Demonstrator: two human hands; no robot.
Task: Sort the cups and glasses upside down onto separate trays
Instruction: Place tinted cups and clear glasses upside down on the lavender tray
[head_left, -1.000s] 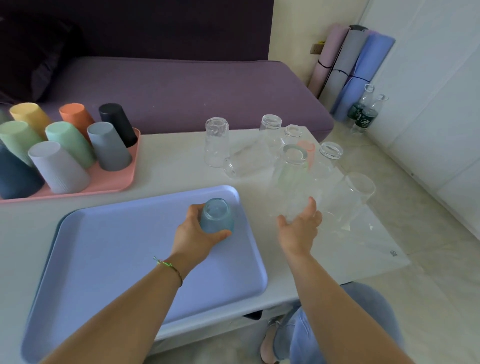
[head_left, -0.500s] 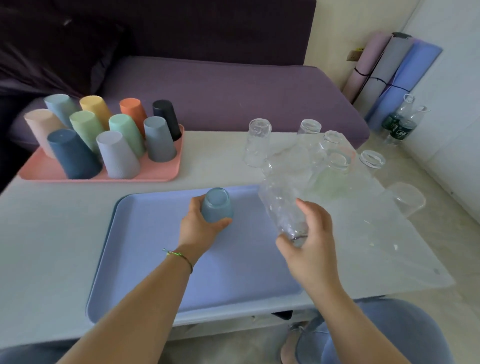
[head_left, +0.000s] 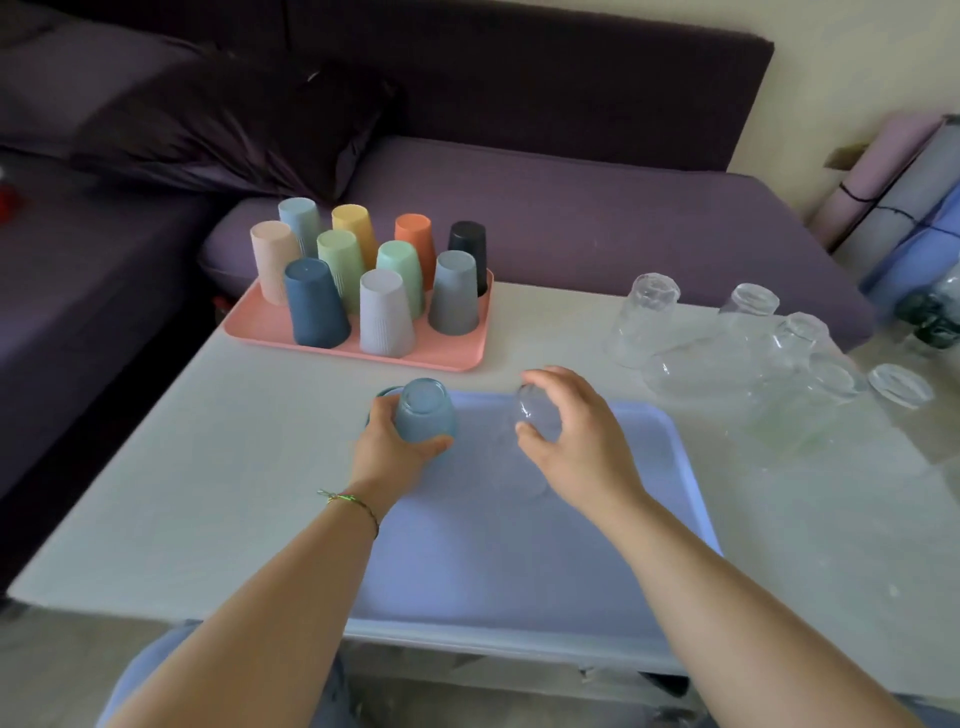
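We look down from head height onto a pale counter (head_left: 234, 493) in front of a purple sofa (head_left: 571, 218).

A person's left hand (head_left: 395, 447), with a thin cord bracelet (head_left: 348, 500) at the wrist, grips a blue-tinted glass (head_left: 423, 410). The fingers (head_left: 431, 444) are wrapped round its side. The glass is bottom-up at the far left corner of a large blue tray (head_left: 519, 561), which lies on the near part of the counter. We cannot tell whether its rim touches the tray.

The right hand (head_left: 576, 441) holds a clear glass (head_left: 535, 415), also bottom-up, over the far middle of the same tray, just beside the blue-tinted one. Its fingers (head_left: 550, 376) curl over the base and its thumb presses the near side. The glass is see-through and blurred, so we cannot say whether it rests on the tray.

At the far left of the counter sits a pink tray (head_left: 358, 348) with ten plastic cups (head_left: 384, 312) standing upside down in rows. They are peach, pale blue, yellow, orange, black, light green, mint, grey, navy and white.

On the right side of the counter is a cluster of clear glasses (head_left: 644, 317). Most are bottom-up and one seems to lie on its side. Glare makes them hard to count.

Rolled mats (head_left: 893, 192) lean against the wall at the far right.
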